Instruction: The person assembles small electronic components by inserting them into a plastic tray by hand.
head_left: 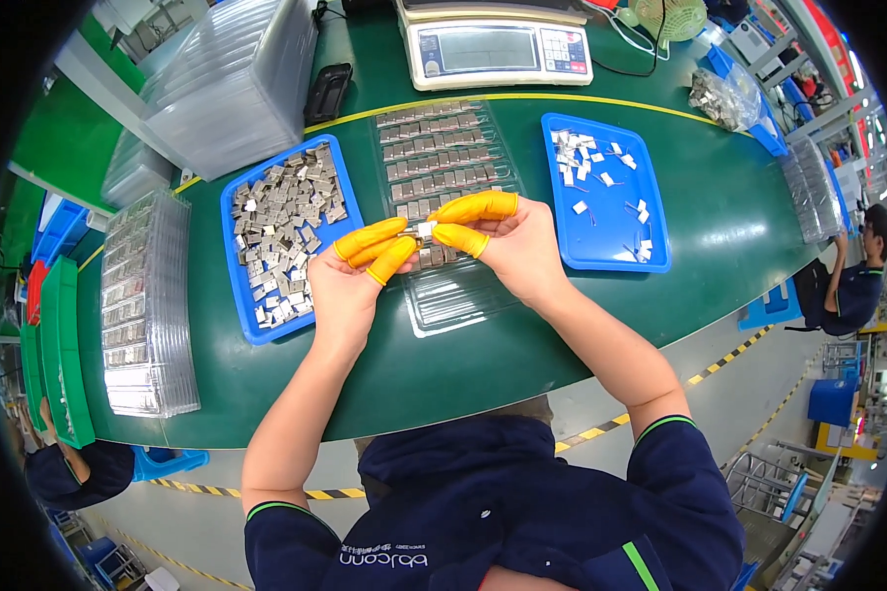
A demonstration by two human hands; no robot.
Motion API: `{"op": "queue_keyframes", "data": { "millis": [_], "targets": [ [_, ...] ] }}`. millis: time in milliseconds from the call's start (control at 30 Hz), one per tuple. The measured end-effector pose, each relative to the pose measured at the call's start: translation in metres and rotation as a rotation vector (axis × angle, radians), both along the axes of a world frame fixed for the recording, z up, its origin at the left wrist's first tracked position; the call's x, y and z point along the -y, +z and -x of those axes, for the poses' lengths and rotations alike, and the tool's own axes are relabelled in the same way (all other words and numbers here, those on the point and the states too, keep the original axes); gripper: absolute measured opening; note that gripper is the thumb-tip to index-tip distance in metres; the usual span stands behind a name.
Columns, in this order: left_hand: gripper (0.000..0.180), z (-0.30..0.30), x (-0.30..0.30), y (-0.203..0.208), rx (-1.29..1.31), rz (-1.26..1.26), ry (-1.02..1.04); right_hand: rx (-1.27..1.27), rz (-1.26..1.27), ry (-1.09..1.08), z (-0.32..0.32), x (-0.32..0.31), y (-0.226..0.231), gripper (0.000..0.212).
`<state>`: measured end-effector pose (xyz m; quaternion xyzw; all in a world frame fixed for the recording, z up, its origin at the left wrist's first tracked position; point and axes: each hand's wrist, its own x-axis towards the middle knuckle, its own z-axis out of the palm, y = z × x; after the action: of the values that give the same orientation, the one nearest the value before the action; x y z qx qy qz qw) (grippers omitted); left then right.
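Note:
My left hand (350, 286) and my right hand (517, 241) meet over a clear plastic tray (453, 313), with yellow finger cots on the thumbs and some fingers. My left fingertips pinch a small grey metal part (416, 237). Against it, my right fingertips pinch a small white part (426, 229); whether the two are joined is too small to tell. Rows of small grey parts with thin wires (439, 153) fill the tray's far compartments, and my hands hide some of the middle ones.
Left of the tray, a blue tray (229, 246) holds many loose grey metal parts. At right, another blue tray (611, 258) holds white wired parts. Stacked clear trays (148, 305) stand far left, taller stacks (237, 89) behind. A scale (498, 54) sits at the back.

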<state>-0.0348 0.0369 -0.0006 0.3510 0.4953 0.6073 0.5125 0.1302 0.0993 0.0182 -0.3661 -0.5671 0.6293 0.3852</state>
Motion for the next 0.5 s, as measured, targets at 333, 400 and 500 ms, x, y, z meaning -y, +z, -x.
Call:
{"op": "queue_keyframes", "data": {
  "millis": [333,400,500],
  "targets": [
    [0.022,-0.001,0.004,-0.002,-0.017,-0.032,0.01,0.067,-0.077,-0.027,-0.002,0.008,-0.001,0.018],
    [0.02,-0.001,0.003,0.0,-0.008,-0.045,-0.013,0.047,-0.114,0.012,-0.008,0.004,0.003,0.02],
    [0.021,0.006,0.005,-0.001,-0.102,-0.036,-0.08,0.129,-0.111,0.097,-0.012,0.001,0.01,0.023]
  ]
}}
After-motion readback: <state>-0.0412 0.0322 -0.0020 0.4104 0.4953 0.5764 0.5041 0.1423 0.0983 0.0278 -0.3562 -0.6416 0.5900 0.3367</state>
